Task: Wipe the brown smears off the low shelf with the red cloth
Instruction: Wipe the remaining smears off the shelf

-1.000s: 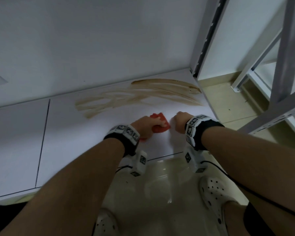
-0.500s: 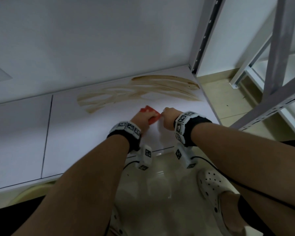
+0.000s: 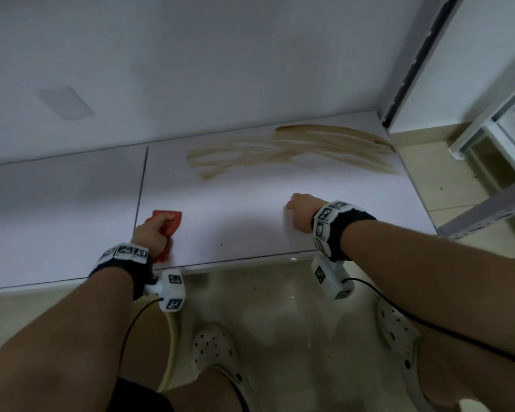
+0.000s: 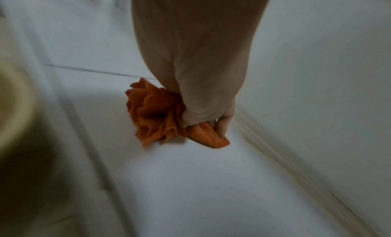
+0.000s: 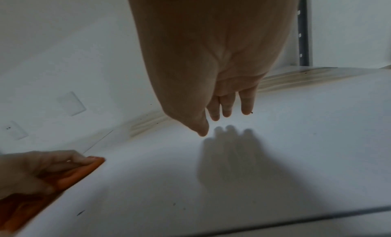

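Note:
The red cloth [image 3: 170, 223] is bunched in my left hand [image 3: 152, 233], which grips it against the white low shelf [image 3: 235, 221] near the front edge, by the panel seam. In the left wrist view the cloth [image 4: 154, 117] spills out to the left of my curled fingers [image 4: 222, 123]. My right hand [image 3: 299, 211] hangs just over the shelf further right and holds nothing; in the right wrist view its fingers [image 5: 226, 106] are straight, above their own shadow. The brown smears [image 3: 295, 150] streak the back right of the shelf, beyond both hands.
A grey metal upright [image 3: 414, 55] stands at the shelf's back right corner, with more racking [image 3: 488, 203] to the right. A white wall [image 3: 191, 69] backs the shelf. A dark seam [image 3: 142, 185] splits the shelf panels. My feet in white clogs [image 3: 214, 349] stand on tiled floor.
Both hands were together at the cloth in the middle. The right hand has let go and moved right; the left hand has carried the cloth left, toward the seam.

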`<state>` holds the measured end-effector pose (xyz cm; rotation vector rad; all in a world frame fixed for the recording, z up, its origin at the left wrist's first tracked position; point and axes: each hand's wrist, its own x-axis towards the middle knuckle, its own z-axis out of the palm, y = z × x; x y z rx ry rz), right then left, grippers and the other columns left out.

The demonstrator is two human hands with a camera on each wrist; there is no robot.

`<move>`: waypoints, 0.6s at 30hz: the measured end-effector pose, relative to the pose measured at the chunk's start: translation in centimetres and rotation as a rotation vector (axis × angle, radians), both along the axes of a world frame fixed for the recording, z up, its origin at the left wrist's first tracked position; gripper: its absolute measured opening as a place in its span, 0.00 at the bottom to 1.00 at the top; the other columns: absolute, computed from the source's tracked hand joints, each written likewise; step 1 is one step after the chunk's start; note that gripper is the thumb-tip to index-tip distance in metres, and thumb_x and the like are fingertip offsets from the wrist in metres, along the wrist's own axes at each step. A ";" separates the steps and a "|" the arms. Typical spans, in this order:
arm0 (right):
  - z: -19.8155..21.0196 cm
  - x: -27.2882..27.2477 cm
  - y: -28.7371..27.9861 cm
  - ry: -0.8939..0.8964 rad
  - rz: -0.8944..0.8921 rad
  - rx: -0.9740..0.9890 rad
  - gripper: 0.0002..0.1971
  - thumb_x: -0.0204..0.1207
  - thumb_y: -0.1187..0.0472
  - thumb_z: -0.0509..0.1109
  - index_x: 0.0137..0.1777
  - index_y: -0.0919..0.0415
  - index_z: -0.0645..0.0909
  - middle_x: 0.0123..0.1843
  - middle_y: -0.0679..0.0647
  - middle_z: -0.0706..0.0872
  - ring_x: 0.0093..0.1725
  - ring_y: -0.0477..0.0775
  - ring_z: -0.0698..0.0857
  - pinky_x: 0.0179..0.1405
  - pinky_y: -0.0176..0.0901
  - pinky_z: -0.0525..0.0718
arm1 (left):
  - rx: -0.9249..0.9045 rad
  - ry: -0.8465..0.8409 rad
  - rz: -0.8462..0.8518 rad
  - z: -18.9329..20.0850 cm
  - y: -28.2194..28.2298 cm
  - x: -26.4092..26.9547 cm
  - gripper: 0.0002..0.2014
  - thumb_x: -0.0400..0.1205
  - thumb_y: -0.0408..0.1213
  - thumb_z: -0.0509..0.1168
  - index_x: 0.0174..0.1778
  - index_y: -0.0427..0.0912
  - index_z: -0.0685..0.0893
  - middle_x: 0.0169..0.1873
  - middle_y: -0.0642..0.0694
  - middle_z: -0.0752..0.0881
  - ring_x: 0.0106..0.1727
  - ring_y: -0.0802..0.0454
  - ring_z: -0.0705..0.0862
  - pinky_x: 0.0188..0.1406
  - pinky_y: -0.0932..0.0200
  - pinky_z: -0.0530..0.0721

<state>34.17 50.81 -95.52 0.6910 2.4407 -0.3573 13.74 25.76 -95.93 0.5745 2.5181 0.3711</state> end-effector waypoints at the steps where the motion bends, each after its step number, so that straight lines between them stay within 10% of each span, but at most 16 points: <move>1: 0.0 -0.2 -0.3 0.006 0.005 -0.001 0.19 0.78 0.67 0.60 0.68 0.66 0.78 0.69 0.62 0.79 0.66 0.60 0.81 0.67 0.52 0.81 | -0.004 0.008 0.040 -0.1 -0.5 0.3 0.31 0.77 0.21 0.60 0.74 0.52 0.73 0.63 0.34 0.80 0.52 0.35 0.83 0.43 0.53 0.84; 8: 1.2 -0.4 -1.4 0.002 0.035 0.016 0.20 0.80 0.66 0.60 0.71 0.66 0.75 0.73 0.62 0.73 0.71 0.60 0.77 0.71 0.52 0.76 | 0.030 0.026 -0.149 -0.1 3.5 6.9 0.32 0.79 0.25 0.62 0.79 0.48 0.67 0.75 0.36 0.70 0.73 0.36 0.72 0.70 0.51 0.72; 18: 2.9 3.1 -1.8 -0.026 -0.001 0.087 0.20 0.81 0.68 0.57 0.72 0.66 0.73 0.73 0.61 0.74 0.70 0.60 0.76 0.70 0.50 0.77 | 0.029 -0.065 -0.744 -0.4 8.6 14.7 0.25 0.85 0.28 0.55 0.78 0.50 0.69 0.79 0.40 0.65 0.78 0.39 0.67 0.79 0.50 0.63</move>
